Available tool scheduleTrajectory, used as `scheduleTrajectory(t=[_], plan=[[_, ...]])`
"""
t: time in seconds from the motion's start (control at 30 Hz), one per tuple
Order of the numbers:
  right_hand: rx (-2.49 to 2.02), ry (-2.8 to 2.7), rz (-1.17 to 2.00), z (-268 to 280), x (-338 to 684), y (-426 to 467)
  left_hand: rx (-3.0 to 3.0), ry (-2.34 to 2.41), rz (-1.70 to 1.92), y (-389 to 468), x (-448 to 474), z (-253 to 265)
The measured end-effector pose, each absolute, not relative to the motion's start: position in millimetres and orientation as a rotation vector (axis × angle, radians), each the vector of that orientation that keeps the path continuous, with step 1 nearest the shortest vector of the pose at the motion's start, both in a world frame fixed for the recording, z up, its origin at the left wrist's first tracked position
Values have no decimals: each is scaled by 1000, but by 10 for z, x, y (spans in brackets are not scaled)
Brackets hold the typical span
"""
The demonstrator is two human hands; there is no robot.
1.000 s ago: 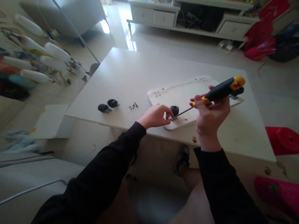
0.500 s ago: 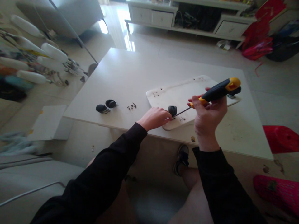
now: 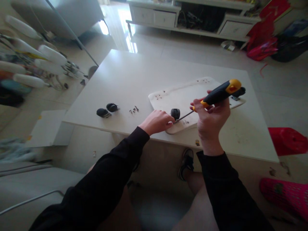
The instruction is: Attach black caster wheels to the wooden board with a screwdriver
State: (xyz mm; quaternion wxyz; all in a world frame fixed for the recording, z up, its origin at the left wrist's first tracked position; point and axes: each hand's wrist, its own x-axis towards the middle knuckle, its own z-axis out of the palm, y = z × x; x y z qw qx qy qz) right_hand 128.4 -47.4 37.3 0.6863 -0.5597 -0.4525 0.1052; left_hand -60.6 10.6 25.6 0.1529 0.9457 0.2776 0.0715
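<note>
A white board (image 3: 183, 99) with screw holes near its corners lies on the table (image 3: 127, 77). A black caster wheel (image 3: 175, 113) stands on the board's near edge. My right hand (image 3: 213, 115) is wrapped round the black and yellow handle of a screwdriver (image 3: 220, 93), its shaft slanting down left to the caster's base. Beside that tip, my left hand (image 3: 160, 121) has its fingers closed at the caster's base; whatever they pinch is hidden. Another caster (image 3: 238, 92) shows behind the screwdriver at the board's right end.
Two loose black casters (image 3: 103, 112) lie on the table's left part, with several small screws (image 3: 134, 110) between them and my left hand. A white box (image 3: 48, 128) is on the floor at left. A red stool (image 3: 287, 141) stands beyond the table's right edge.
The whole view has shifted slightly, so everything sits a little further left. Both hands keep their places at the caster, and the screwdriver tip stays at its base.
</note>
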Motion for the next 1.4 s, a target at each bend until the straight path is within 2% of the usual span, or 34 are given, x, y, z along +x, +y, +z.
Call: scheduleTrajectory(t=[0.4, 0.77, 1.4], plan=[[-1242, -1035, 292, 321, 1295, -481, 2727, 826, 267, 109, -599, 228], [-1230, -995, 307, 371, 1251, -491, 2645, 778, 137, 124, -591, 317], [-1223, -1016, 288, 346, 1232, -503, 2514, 887, 228, 122, -568, 307]])
